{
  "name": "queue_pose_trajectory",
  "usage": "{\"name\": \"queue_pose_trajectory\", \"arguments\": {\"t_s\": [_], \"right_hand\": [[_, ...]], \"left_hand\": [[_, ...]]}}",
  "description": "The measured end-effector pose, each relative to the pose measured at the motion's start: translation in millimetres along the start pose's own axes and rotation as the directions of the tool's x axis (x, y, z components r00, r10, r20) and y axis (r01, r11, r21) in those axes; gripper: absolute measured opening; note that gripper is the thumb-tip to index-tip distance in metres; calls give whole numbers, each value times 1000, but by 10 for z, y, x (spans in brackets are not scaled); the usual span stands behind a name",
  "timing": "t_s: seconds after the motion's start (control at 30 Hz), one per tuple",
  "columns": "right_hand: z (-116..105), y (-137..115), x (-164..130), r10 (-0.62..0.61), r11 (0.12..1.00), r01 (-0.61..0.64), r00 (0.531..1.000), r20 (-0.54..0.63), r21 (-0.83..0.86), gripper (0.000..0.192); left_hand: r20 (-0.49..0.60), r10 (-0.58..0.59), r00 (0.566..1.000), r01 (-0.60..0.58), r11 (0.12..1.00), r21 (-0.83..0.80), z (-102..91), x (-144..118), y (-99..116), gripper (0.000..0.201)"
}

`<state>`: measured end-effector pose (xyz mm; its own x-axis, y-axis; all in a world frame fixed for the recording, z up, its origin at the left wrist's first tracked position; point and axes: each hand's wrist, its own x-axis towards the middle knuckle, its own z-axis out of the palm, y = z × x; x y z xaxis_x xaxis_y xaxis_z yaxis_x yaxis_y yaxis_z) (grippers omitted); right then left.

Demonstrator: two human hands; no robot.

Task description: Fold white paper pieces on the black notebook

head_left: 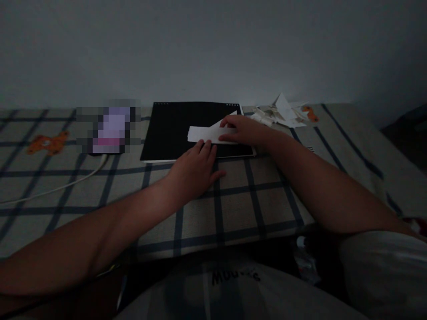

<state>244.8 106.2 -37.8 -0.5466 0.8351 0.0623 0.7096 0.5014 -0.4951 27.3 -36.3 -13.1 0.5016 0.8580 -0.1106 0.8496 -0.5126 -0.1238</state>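
head: paper (202, 134) under right hand (247, 129)

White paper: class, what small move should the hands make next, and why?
Perhaps press the white paper at its slanted part: this juts out beside the right hand, while the left hand lies at the lower edge, seemingly placed to steady it.

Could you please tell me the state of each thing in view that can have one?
White paper: apparently folded, lying on the black pad.
Black pad: lying flat, dark cover up.
Phone: screen lit, contents pixelated.
Cable: running to the phone's near end.
Paper scraps: loosely heaped.
Tablecloth: spread out.
Left hand: fingers extended, fingertips at the paper's near edge.
Right hand: fingers bent, on the paper.
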Motion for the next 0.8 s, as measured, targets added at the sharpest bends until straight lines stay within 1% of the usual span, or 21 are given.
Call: {"name": "queue_pose_trajectory", "arguments": {"t_s": [0.3, 0.57, 0.7, 0.8], "right_hand": [[18, -16, -6, -5, 1000, 5, 1000, -5, -13, 45], [19, -32, 0, -3, 1000, 3, 1000, -12, -23, 45], [-1, -2, 6, -26, 1000, 26, 1000, 4, -18, 47], [-44, 54, 1, -66, 998, 65, 997, 35, 22, 52]], "left_hand": [[13, 32, 999, -32, 999, 5, 26, 10, -21, 79], [-14, 77, 997, -77, 997, -16, 38, -4, -50, 68], [-27, 90, 996, -90, 996, -15, 21, 3, -80, 69], [-29, 97, 995, -97, 995, -6, 14, 6, -104, 70]]}}
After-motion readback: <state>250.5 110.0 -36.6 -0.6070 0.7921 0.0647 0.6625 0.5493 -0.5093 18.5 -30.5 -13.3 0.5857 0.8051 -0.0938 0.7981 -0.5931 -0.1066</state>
